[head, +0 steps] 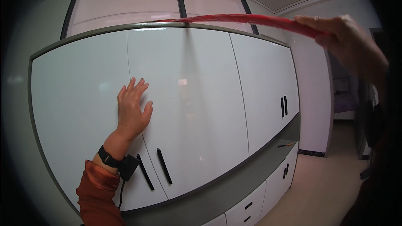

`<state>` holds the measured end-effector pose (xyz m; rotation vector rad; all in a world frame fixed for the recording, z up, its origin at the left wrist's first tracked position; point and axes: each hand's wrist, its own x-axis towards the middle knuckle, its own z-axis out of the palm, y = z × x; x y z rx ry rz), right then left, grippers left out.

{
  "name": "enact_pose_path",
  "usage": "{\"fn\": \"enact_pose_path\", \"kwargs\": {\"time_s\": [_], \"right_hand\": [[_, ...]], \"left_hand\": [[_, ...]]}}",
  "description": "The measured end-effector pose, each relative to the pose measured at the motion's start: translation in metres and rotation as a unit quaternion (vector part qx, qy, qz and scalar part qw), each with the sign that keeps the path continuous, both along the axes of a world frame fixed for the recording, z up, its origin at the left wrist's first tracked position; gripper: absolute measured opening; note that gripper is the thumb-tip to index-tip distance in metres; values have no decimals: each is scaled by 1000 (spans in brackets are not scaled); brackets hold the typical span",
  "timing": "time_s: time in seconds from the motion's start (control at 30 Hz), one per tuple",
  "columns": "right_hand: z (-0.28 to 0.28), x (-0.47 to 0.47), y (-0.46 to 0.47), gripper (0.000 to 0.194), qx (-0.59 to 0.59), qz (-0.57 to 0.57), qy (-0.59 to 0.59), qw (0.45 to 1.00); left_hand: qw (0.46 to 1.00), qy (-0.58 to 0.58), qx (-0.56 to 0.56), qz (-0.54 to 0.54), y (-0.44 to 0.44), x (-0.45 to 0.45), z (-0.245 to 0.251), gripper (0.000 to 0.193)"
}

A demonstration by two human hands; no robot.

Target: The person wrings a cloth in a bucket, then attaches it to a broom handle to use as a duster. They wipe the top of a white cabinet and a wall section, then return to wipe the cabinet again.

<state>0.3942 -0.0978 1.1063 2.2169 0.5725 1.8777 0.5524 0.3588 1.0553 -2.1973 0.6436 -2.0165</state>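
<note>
My right hand (344, 37), raised at the upper right, grips one end of a long red cloth (232, 18). The cloth stretches leftward to the top edge of a white wall cabinet (194, 100), where its far end thins out along the grey top board (103, 32). My left hand (133, 106) rests against or just in front of the glossy cabinet doors, near the seam between two of them, fingers spread and holding nothing. Around the left wrist is a black strap with a small device (127, 167) and a cable.
Black bar handles (164, 166) stick out from the doors. Below runs a grey open shelf (201, 191) with a small wooden-handled tool (285, 145) at its right end. Drawers (246, 210) sit under it. A doorway (345, 100) opens at the right, showing a bed.
</note>
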Motion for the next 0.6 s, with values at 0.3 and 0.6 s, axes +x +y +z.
{"fn": "enact_pose_path", "kwargs": {"time_s": [0.3, 0.6], "right_hand": [[-8, 42, 26, 36, 67, 1, 45, 997], [-15, 77, 45, 42, 93, -9, 66, 993]], "left_hand": [[1000, 7, 2, -21, -1, -12, -1, 48], [1000, 9, 2, -8, 12, -37, -11, 50]]}}
